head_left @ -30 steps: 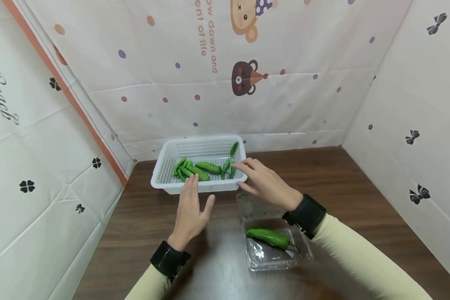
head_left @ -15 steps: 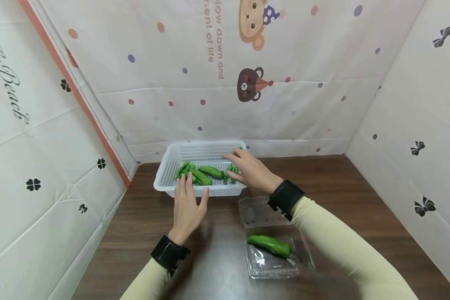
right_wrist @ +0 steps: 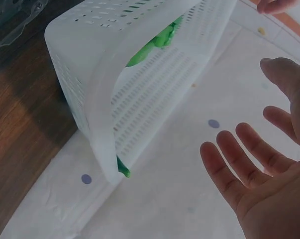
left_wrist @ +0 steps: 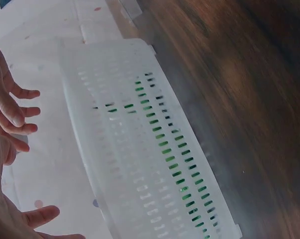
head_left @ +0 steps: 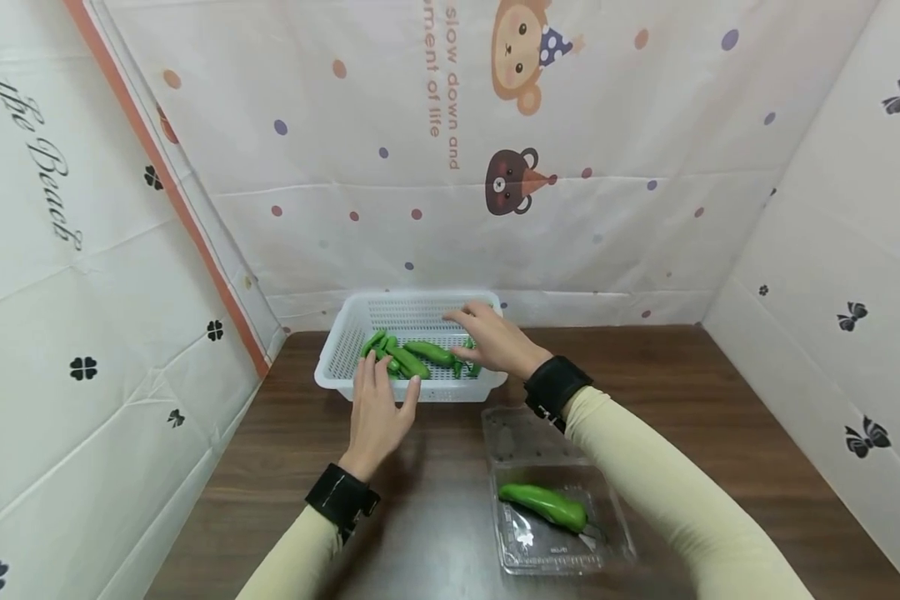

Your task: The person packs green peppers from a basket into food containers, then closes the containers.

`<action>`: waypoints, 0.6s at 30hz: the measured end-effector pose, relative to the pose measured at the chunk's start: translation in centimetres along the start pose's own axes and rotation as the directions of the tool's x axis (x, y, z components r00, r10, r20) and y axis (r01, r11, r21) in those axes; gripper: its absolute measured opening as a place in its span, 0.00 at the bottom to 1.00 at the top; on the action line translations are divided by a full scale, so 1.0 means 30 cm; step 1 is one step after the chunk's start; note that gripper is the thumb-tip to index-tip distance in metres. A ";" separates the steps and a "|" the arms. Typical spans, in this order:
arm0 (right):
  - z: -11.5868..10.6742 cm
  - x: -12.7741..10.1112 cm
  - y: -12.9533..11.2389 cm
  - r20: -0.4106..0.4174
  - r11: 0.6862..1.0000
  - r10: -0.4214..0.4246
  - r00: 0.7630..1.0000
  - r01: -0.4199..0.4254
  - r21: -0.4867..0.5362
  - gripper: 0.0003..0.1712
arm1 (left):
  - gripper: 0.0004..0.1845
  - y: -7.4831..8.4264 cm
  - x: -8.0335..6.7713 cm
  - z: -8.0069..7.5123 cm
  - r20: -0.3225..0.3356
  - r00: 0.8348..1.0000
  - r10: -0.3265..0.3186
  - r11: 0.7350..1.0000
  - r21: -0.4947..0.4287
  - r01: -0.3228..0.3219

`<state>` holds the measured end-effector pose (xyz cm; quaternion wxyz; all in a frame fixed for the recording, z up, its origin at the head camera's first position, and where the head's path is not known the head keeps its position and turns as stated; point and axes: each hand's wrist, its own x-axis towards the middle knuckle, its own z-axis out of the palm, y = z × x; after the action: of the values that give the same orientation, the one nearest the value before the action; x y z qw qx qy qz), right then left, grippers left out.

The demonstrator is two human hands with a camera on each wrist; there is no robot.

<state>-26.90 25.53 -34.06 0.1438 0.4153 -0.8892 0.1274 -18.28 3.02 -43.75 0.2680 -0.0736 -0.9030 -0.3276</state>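
Note:
A white perforated plastic basket (head_left: 450,390) stands at the back of the table with several green peppers (head_left: 408,362) in it. My right hand (head_left: 495,340) hovers over the basket's right end, fingers spread and loosely bent, holding nothing. In the right wrist view the palm of that hand (right_wrist: 271,174) shows bare, and a pepper tip (right_wrist: 123,168) sticks out at the basket's corner. At the front left rim, my left hand (head_left: 377,408) reaches up with fingers and thumb apart, gripping nothing. A clear plastic clamshell box (head_left: 540,560) lies open nearer me, one large green pepper (head_left: 546,507) inside.
The clamshell's lid (head_left: 521,433) is folded back toward the basket, under my right forearm. A brown wood table (head_left: 270,483) carries everything. Printed cloth walls (head_left: 345,242) rise behind the basket and along both sides.
My right hand has moved left and in over the basket's right end. The left hand stays by the front rim. The view has shifted, so the basket and box appear lower and further right.

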 end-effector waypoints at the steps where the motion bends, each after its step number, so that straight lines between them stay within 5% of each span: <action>1: 0.005 0.007 0.002 0.009 1.000 0.010 1.000 -0.011 0.008 0.33 | 0.33 -0.004 0.002 0.001 -0.002 1.000 0.004 1.000 0.007 -0.004; 18: 0.108 0.106 0.048 0.140 0.998 0.057 0.989 -0.061 0.029 0.31 | 0.23 -0.080 0.030 0.018 -0.048 0.980 0.192 0.971 0.158 -0.182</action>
<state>-30.44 23.07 -36.06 0.0707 0.3991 -0.9066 0.1172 -20.02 1.47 -44.95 0.3306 -0.1273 -0.9056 -0.2330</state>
